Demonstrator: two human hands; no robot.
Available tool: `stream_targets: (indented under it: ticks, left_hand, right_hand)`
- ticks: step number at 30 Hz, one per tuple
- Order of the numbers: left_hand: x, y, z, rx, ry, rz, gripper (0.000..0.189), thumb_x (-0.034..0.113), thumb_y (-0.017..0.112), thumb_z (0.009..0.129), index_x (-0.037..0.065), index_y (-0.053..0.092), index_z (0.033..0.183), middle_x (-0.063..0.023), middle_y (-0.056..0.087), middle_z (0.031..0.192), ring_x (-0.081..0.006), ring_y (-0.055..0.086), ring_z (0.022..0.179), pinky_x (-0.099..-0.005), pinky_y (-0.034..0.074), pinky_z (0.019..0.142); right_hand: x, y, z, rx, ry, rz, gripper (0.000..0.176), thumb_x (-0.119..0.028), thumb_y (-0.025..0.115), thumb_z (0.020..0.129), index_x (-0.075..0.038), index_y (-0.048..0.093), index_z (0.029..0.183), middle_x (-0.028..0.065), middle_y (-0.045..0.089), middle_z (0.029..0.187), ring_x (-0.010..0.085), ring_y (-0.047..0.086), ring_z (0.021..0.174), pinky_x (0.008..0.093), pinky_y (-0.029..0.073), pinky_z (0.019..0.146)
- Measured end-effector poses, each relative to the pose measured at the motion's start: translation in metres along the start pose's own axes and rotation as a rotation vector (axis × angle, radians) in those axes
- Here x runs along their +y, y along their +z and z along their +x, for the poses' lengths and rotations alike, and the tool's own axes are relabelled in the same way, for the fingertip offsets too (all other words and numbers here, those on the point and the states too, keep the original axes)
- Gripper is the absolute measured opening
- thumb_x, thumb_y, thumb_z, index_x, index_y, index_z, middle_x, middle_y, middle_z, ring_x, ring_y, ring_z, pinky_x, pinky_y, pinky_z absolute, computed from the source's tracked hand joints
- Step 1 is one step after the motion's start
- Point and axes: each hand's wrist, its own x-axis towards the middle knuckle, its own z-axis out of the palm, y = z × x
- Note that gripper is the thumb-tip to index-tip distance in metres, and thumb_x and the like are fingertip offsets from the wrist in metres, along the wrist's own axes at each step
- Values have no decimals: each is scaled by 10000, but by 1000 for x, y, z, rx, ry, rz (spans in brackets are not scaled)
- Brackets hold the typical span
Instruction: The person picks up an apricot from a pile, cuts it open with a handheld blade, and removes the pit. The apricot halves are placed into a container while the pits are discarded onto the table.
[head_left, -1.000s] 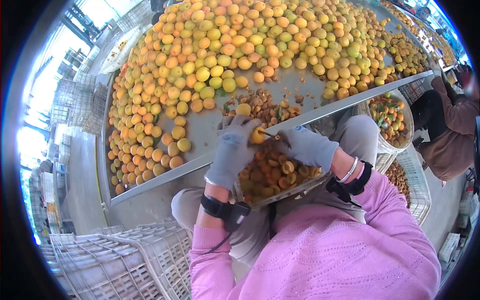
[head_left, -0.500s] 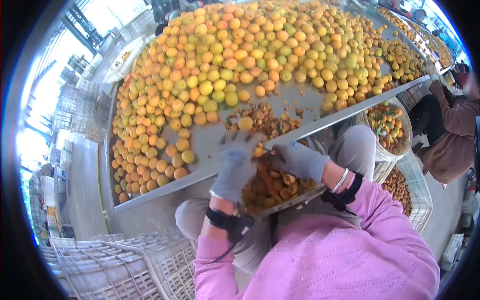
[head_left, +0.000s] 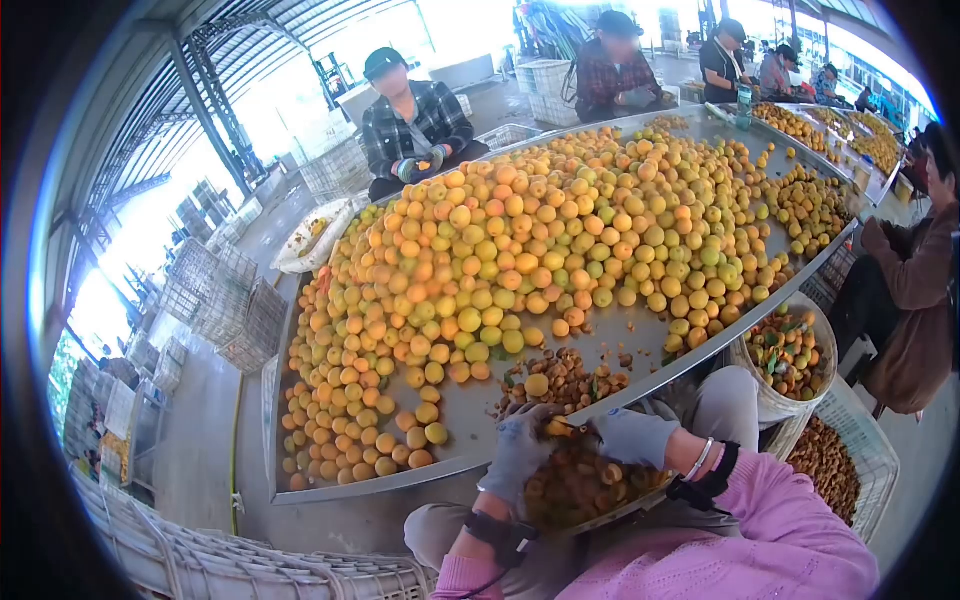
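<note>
My left hand (head_left: 524, 448), in a grey glove, is closed round an orange apricot (head_left: 557, 428) at the table's near edge. Close beside it, my gloved right hand (head_left: 636, 437) has its fingers bent together toward the fruit. A small dark thing shows at its fingertips, too blurred to name. Below both hands, a container of opened apricots (head_left: 590, 492) rests on my lap. Just beyond the hands, a heap of brown apricot stones (head_left: 565, 378) lies on the metal table (head_left: 455, 405), with one whole apricot (head_left: 536, 385) on it.
A large mound of whole apricots (head_left: 520, 240) covers much of the table. To my right stand a bucket of fruit (head_left: 832, 352) and a crate of brown stones (head_left: 826, 462). White crates (head_left: 290, 550) are at my left. Co-workers sit across the table (head_left: 415, 125) and at right (head_left: 915, 290).
The view has tilted up, bringing co-workers across the table into sight. My left hand, blurred with fingers extended before, is now closed round an apricot near my right hand.
</note>
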Motion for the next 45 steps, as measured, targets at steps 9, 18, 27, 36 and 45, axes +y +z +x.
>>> stream_targets:
  ticks: [9, 18, 27, 36, 45]
  left_hand:
    - [24, -6, -5, 71, 370, 688, 419, 171, 810, 684, 61, 690, 1070, -144, 673, 1002, -345, 635, 958, -399, 500, 847]
    - [12, -14, -5, 45, 61, 7, 478, 164, 814, 697, 35, 674, 1136, -117, 684, 931, -279, 665, 856, -367, 520, 816]
    - [16, -21, -5, 25, 35, 122, 428, 109, 793, 743, 25, 667, 1144, -97, 669, 1086, -184, 629, 1019, -324, 504, 880]
    - [16, -10, -1, -4, -21, -417, 358, 16, 633, 883, 3, 580, 1236, -110, 658, 1110, -166, 617, 1038, -292, 495, 885]
    - [79, 7, 12, 171, 212, -51, 253, 180, 571, 962, -1, 568, 1138, -245, 648, 869, -442, 639, 811, -445, 506, 678]
  right_hand:
    - [2, 4, 6, 19, -18, -68, 387, -285, 507, 891, 23, 671, 1060, 258, 671, 1035, 409, 641, 983, 455, 493, 861]
    - [13, 13, 23, 2, -35, -96, 369, -259, 535, 854, 40, 669, 1025, 269, 675, 971, 421, 652, 932, 474, 501, 835]
    - [24, 41, 24, 95, -58, -80, 346, -224, 531, 904, 34, 624, 1116, 255, 673, 1019, 405, 656, 916, 457, 509, 803]
    - [28, 16, 1, 378, -90, 550, 434, -392, 598, 938, -19, 614, 1161, 162, 689, 979, 241, 651, 859, 389, 508, 775]
    - [10, 34, 40, 658, -56, 1347, 459, -428, 597, 952, 15, 632, 1067, 26, 604, 888, 89, 537, 737, 247, 452, 651]
